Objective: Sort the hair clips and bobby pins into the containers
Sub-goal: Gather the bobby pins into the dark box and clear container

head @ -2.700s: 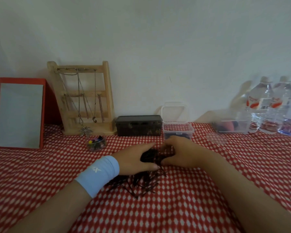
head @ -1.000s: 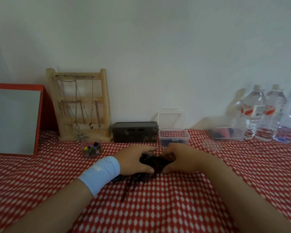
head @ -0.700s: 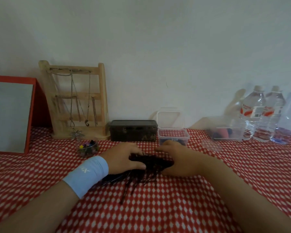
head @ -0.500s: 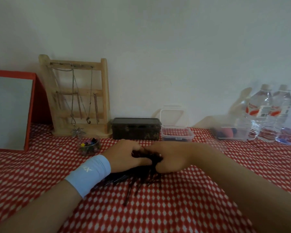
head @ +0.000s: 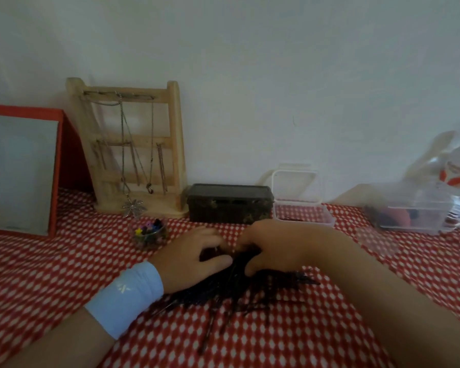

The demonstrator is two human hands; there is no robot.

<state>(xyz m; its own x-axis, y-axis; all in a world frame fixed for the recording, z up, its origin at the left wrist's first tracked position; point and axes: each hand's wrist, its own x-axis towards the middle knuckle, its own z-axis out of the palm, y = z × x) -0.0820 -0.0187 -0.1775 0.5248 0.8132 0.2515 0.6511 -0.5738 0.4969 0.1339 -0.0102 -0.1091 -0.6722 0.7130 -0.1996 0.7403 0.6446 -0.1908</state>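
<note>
Beside the black box [head: 230, 204], tub [head: 303, 224] holds bobby pins [head: 293, 218]

A tangled heap of black bobby pins [head: 237, 288] is lying on the table [head: 51, 274], its far part covered and loose pins straying toward the near edge. Left of it, a small clear round jar [head: 149, 239] of coloured hair clips [head: 146, 231] is standing upright. Behind, a clear rectangular container [head: 303, 220] is sitting with its lid raised, a few dark pins lying inside. Far right, a larger clear container [head: 420, 220] is holding blurred dark and pink contents.
</note>
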